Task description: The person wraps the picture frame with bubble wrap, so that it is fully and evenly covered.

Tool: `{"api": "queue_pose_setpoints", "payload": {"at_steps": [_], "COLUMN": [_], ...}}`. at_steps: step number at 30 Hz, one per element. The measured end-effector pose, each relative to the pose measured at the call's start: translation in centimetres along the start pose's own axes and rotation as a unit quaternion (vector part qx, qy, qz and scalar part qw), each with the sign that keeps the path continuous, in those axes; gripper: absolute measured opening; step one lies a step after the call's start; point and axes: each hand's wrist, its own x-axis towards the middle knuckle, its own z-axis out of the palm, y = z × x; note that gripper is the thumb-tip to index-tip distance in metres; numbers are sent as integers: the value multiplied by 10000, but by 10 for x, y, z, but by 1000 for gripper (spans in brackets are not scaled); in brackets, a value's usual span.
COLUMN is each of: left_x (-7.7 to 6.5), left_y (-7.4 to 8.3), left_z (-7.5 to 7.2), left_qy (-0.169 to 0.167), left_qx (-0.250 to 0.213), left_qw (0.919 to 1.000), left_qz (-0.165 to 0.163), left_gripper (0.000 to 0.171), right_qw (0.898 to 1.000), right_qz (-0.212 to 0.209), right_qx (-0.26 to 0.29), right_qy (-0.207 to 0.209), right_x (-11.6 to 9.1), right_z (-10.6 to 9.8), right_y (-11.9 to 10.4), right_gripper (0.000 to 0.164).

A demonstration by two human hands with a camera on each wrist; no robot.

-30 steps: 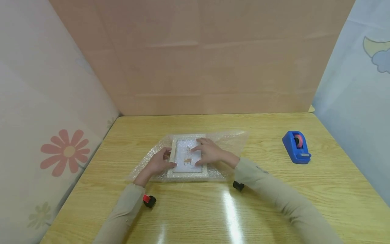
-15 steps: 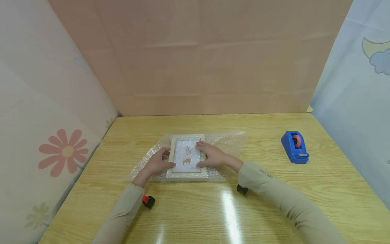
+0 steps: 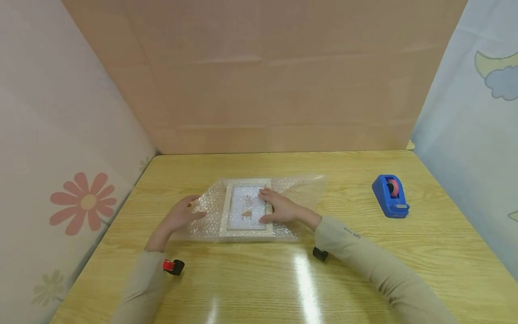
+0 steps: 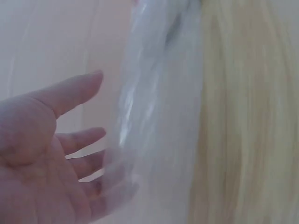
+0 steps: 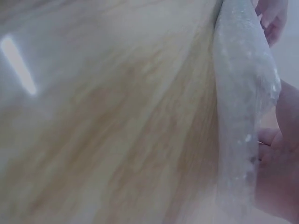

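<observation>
A picture frame (image 3: 246, 208) with a cream border and a small plant print lies on the table under clear bubble wrap (image 3: 210, 204), which spreads out past its left and right sides. My left hand (image 3: 178, 217) is at the wrap's left end, fingers stretched out. In the left wrist view the wrap partly covers the lower fingers of that hand (image 4: 42, 154), and the thumb stands apart. My right hand (image 3: 281, 208) rests over the frame's right border with fingers spread. In the right wrist view the wrap's edge (image 5: 238, 107) stands beside the right hand (image 5: 282, 172).
A blue tape dispenser (image 3: 390, 196) with a pink roll stands at the right of the wooden table (image 3: 251, 283). A brown panel (image 3: 263, 90) rises along the back edge. Printed cloth hangs on both sides. Small black devices sit at both wrists.
My left hand has moved left, off the frame's left border to the wrap's left end. The right hand has drawn back from the picture to the frame's right border.
</observation>
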Motion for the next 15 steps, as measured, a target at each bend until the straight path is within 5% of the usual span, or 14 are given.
{"api": "queue_pose_setpoints", "payload": {"at_steps": [7,15], "left_x": [-29,-47], "left_y": [-34,-54], "left_z": [-29,-33], "left_qy": [-421,-945], "left_qx": [-307,-780], "left_qw": [9976,9874], "left_qz": [-446,-1001], "left_gripper": [67,53], "right_qw": [10000,10000], "right_qz": [3,4], "right_qx": [-63,-47], "right_qy": [4,-27], "right_x": [1,0], "right_z": [2,2], "right_y": [1,1], "right_gripper": [84,83]}}
